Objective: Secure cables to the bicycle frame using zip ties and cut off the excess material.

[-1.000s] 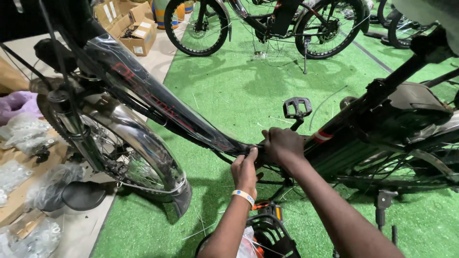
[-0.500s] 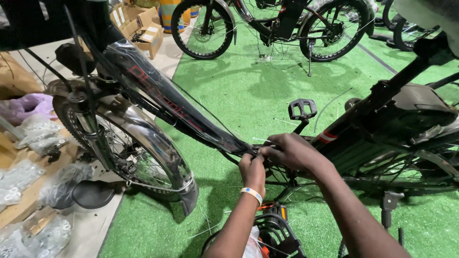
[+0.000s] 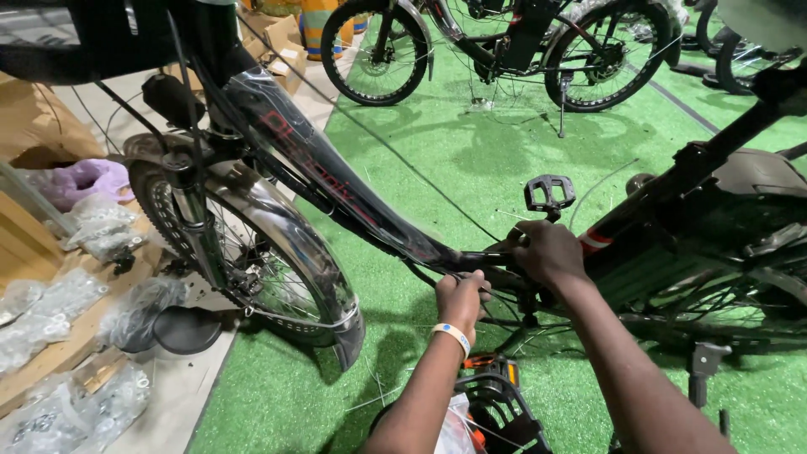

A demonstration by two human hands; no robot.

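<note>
Black bicycle frame (image 3: 336, 189): left hand (image 3: 461, 303) clenched on thin cables (image 3: 504, 294) beneath it; right hand (image 3: 548, 252) grasping the frame near the pedal (image 3: 550, 192).

Black bicycle frame (image 3: 353, 202); green turf (image 3: 471, 160)

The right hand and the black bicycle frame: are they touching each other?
Touching. The head view shows the right hand closed over the black bicycle frame near the pedal, with no gap visible between fingers and frame.
</note>
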